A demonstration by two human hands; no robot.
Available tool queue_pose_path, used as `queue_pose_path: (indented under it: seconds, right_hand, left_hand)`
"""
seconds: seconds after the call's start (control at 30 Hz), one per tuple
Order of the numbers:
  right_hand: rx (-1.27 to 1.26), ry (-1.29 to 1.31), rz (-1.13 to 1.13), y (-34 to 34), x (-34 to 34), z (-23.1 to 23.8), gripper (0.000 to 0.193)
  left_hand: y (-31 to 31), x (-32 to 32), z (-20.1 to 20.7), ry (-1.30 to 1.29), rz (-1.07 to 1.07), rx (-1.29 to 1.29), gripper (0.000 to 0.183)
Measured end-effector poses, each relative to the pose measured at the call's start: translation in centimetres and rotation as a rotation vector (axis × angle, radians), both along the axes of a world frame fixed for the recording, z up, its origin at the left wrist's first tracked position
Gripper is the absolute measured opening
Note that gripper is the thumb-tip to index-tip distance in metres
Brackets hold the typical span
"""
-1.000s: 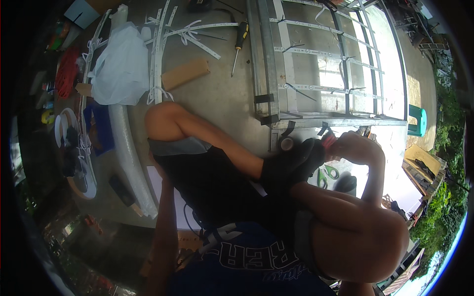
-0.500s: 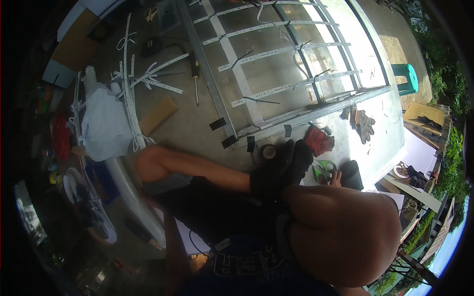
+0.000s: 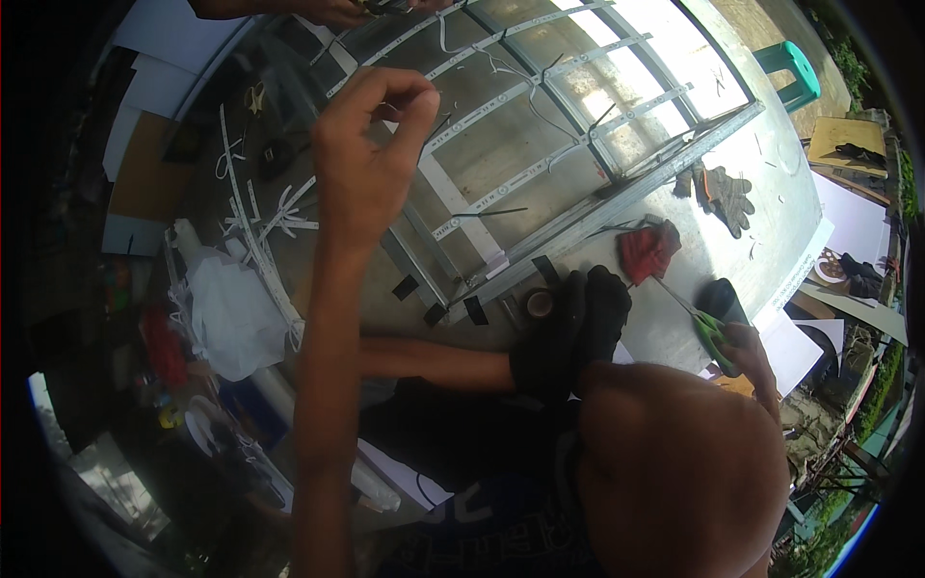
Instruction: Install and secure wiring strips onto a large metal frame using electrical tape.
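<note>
My left hand (image 3: 371,149) is raised over the near left side of a metal frame (image 3: 578,231), thumb and forefinger pinched together. Whatever they hold, if anything, is too small to make out. White printed strips (image 3: 554,120) cross the frame, with thin dark ties sticking up from them. On the right, my right hand (image 3: 747,354) is closed round the green handles of a pair of scissors (image 3: 711,332). The blades point toward a red cloth bundle (image 3: 647,252). A dark cup-like thing (image 3: 723,301) stands beside the scissors.
Another person's hands (image 3: 332,10) work at the frame's far edge. Grey gloves (image 3: 723,197) and a tape roll (image 3: 540,303) lie on the table. My legs and dark socks (image 3: 573,323) rest close by. A white plastic bag (image 3: 236,313) and cut strips (image 3: 252,222) are at left.
My left hand has risen into view beside the frame. My right hand has moved right with the scissors, coming out from behind my knee. Another person's hands now show more at the top.
</note>
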State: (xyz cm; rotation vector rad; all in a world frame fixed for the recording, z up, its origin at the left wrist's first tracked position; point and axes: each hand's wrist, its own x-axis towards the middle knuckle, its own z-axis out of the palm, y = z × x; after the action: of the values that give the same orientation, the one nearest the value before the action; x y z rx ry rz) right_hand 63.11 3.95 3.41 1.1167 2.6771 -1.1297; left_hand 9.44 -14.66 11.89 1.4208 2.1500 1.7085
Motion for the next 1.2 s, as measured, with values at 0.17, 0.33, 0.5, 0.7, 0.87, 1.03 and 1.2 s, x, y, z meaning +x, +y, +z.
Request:
queue_pose_path:
  seconds: [0.17,0.33,0.5,0.7,0.87,1.03,1.2]
  right_hand:
    - [-0.785,-0.164,-0.257,4.8,5.5,1.3,0.05]
    - [-0.538,0.184,-0.555,4.2,4.7,3.4,0.085]
    - [-0.187,0.138,-0.312,10.4,-1.1,6.0,0.116]
    - [0.48,0.094,0.288,17.8,-23.5,5.0,0.089]
    - [0.602,0.017,0.514,20.4,-34.5,3.1,0.068]
    - [0.712,0.09,0.64,19.9,-38.0,1.0,0.074]
    - [0.654,0.078,0.661,19.3,-39.0,-0.1,0.072]
  left_hand:
    - [12.0,-2.2,-3.3,0.156,-0.206,-0.442,0.023]
    - [15.7,-6.7,-8.1,0.196,-0.07,-0.537,0.039]
    - [15.4,-8.4,-9.8,0.207,-0.148,-0.61,0.049]
    - [15.5,-9.1,-10.4,0.039,-0.119,-0.598,0.044]
    - [16.7,-7.7,-10.3,0.265,-0.021,-0.583,0.033]
    - [17.1,-8.3,-10.5,0.294,0.038,-0.61,0.023]
    - [17.5,-9.0,-10.8,0.287,0.033,-0.547,0.02]
